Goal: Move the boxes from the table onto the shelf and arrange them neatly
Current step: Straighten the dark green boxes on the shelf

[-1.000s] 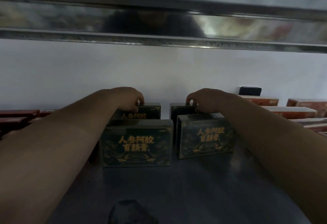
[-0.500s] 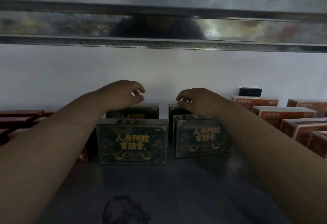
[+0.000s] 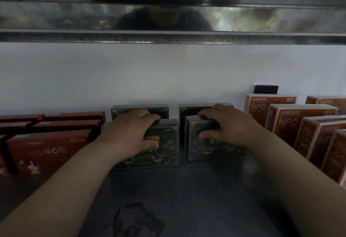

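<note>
Near the back edge of the shelf [image 3: 187, 190], the left hand [image 3: 134, 133] clasps the left box [image 3: 168, 148], fingers over its top, thumb on its face; the right hand [image 3: 224, 126] clasps the right box [image 3: 206, 150] likewise.

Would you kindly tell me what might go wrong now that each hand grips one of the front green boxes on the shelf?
1. The front right green box in the right hand looks slightly skewed beside the front left green box in the left hand; the row may end uneven.
2. Pushing back could knock the rear green boxes askew.
3. The right arm is near the NFC boxes and might bump them.
</note>
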Motion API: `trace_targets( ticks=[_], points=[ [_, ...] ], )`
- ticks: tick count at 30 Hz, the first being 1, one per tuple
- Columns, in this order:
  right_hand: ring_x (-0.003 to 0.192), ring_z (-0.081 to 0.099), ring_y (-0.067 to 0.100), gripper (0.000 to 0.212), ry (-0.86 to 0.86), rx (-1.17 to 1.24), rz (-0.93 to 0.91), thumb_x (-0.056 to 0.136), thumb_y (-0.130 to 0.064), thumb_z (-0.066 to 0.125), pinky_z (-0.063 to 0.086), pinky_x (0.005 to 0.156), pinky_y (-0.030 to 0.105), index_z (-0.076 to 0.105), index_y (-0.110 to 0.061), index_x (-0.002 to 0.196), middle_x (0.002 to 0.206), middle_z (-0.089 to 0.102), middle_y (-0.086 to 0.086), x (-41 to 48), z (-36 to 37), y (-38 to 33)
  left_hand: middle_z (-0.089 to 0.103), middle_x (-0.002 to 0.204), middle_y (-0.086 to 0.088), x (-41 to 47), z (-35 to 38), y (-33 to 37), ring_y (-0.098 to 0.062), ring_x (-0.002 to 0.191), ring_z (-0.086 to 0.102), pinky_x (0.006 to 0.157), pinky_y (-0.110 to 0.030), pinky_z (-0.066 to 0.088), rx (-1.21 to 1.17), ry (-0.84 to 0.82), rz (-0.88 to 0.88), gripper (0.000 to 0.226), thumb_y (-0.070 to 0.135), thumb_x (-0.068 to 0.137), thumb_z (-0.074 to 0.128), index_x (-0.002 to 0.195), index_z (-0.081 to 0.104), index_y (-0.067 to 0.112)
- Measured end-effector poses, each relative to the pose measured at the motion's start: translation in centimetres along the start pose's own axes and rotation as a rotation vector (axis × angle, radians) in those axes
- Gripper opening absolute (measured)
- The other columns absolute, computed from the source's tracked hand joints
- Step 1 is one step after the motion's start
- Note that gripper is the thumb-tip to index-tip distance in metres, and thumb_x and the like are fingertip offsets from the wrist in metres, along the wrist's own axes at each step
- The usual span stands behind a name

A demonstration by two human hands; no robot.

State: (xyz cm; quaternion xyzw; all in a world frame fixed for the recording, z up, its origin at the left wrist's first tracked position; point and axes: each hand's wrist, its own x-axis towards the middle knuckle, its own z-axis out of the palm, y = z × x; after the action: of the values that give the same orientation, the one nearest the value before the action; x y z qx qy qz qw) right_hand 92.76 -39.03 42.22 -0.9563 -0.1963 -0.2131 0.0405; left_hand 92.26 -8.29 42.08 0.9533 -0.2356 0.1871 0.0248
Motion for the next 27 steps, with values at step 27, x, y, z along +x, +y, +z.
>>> trace_targets(
  ticks=[27],
  points=[
    [0.123, 0.050, 0.013, 0.066, 0.032, 0.047, -0.004, 0.085, -0.067, 0.058, 0.043, 0.098, 0.031, 0.046, -0.041, 0.144, 0.132, 0.058, -0.010, -0.4, -0.2, 0.4, 0.040, 0.150, 0.009, -1.0, 1.1, -2.3, -0.018, 0.134, 0.039, 0.110, -0.040, 0.031, 0.083, 0.107, -0.052, 0.089, 0.073, 0.076, 0.061, 0.151, 0.029, 0.036]
  ],
)
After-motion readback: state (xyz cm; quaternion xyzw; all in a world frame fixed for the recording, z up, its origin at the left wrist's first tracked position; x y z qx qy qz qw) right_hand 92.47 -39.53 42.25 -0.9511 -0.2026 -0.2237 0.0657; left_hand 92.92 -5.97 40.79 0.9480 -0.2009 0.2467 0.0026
